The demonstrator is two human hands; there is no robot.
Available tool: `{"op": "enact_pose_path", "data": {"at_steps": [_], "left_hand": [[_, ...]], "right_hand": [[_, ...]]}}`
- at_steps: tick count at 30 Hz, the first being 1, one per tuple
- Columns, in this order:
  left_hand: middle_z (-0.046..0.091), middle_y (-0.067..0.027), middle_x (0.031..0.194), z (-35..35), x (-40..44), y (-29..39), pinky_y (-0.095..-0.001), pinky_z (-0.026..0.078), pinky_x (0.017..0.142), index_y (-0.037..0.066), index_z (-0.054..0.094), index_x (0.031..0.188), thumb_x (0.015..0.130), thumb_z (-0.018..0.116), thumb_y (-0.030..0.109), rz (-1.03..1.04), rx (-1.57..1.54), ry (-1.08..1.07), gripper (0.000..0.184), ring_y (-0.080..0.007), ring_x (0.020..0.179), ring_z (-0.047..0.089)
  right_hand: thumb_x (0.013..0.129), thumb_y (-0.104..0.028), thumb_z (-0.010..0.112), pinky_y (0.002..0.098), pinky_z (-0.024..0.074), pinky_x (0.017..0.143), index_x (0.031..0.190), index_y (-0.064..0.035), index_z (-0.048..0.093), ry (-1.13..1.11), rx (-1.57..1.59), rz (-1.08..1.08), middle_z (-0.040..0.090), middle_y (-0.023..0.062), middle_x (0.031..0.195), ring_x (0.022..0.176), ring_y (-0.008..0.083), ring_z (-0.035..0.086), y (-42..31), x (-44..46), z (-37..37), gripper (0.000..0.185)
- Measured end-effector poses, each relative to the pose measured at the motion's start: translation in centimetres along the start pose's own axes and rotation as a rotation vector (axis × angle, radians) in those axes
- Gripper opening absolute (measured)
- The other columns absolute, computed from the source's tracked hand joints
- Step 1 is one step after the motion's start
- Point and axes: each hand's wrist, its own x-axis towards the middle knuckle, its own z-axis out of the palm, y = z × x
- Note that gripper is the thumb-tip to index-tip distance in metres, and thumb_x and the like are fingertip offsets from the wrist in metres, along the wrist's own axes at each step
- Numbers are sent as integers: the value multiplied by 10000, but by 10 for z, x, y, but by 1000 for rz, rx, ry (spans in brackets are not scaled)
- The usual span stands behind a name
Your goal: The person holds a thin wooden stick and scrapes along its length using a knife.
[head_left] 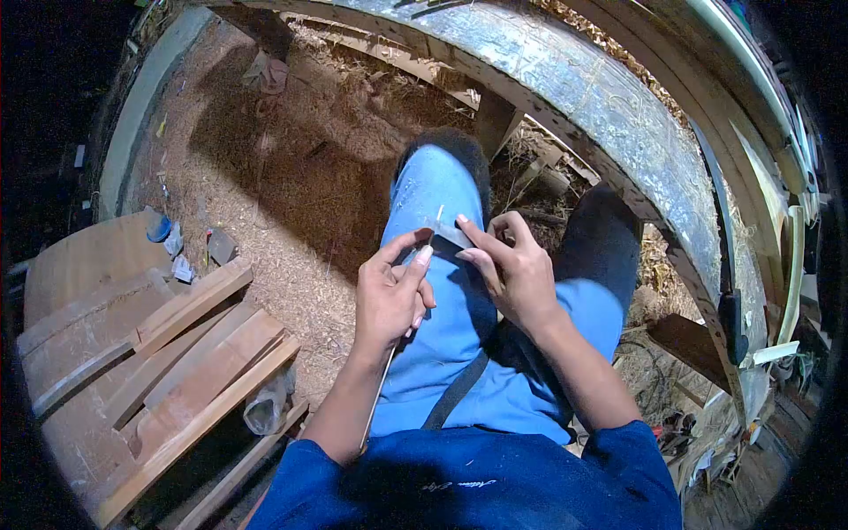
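Above the blue-clad thigh, my left hand (393, 296) pinches a thin strip (380, 389) that runs down along my left forearm. Its fingertips meet a small grey piece (451, 237), which looks like folded sandpaper or a thin sheet. My right hand (519, 269) holds the other side of this grey piece between thumb and index finger, with the remaining fingers curled. A short pale tip (440, 213) sticks up just beyond the grey piece. The two hands are close together, and the exact grip of the left fingers is partly hidden.
Wooden boards and strips (212, 371) are stacked at the left. Near them lie a blue cap (158, 229) and a clear plastic container (265, 412). Sawdust covers the ground (300, 300). A long curved metal-topped bench (609, 106) arcs across the top and right.
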Motion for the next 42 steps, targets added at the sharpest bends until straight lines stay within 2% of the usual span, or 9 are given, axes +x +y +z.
{"op": "enact_pose_path", "data": {"at_steps": [7,9,10,12,21,25,32,40,42], "left_hand": [[648,-89,609,-3,2,-5,-250,334,338,10,581,1487,1089,635,199,-28,-9,-16,444,-73,366,470],[649,-91,610,-3,3,-6,-250,335,338,1,579,1487,1087,637,192,-32,-26,-21,447,-73,366,466],[649,-90,610,-3,3,-6,-250,334,337,-4,587,1476,1084,638,182,-30,-29,-11,437,-72,365,461],[649,-90,610,-2,3,-7,-250,333,336,-10,595,1466,1081,640,172,-28,-30,-2,428,-72,365,456],[639,-80,598,2,4,-4,-251,311,327,-46,635,1399,1059,668,147,-59,-79,61,392,-70,367,450],[635,-71,596,1,5,-7,-245,308,331,-27,673,1364,1058,670,143,-45,-86,53,350,-65,367,441],[627,-60,589,1,2,-11,-234,310,344,15,694,1373,1064,662,159,-17,-91,23,342,-52,369,430],[624,-63,582,4,-1,-8,-236,304,338,5,705,1351,1064,659,153,-28,-117,36,326,-53,360,430],[626,-65,581,4,-5,-9,-235,302,336,4,708,1345,1065,657,152,-32,-119,30,321,-54,359,433]], "right_hand": [[915,-265,819,419,588,621,1252,-246,794,108,107,-89,654,104,1000,726,296,707,4,-1,4,339],[845,-101,877,345,561,703,1205,-165,825,68,223,4,631,91,974,803,214,682,0,-4,3,370],[845,-101,877,345,561,703,1205,-165,825,68,222,5,631,91,974,803,214,682,0,-4,4,370],[866,-209,867,393,568,647,1128,-184,840,97,225,-11,655,100,960,713,276,689,1,-5,6,265],[865,-176,869,408,477,571,1080,-107,840,73,279,155,592,99,727,620,262,614,-8,-17,8,228],[845,-64,871,346,443,568,1077,-53,831,104,263,130,606,91,719,608,194,570,-12,-14,8,236],[854,-92,873,354,448,566,1064,-59,827,161,201,158,610,92,726,610,204,585,-8,-9,14,217],[870,-141,866,374,478,589,1067,-76,824,172,80,182,644,105,773,639,233,631,-8,-7,14,212],[888,-220,851,434,516,596,1046,-118,816,320,89,216,632,103,775,652,304,665,1,1,16,191]]}}
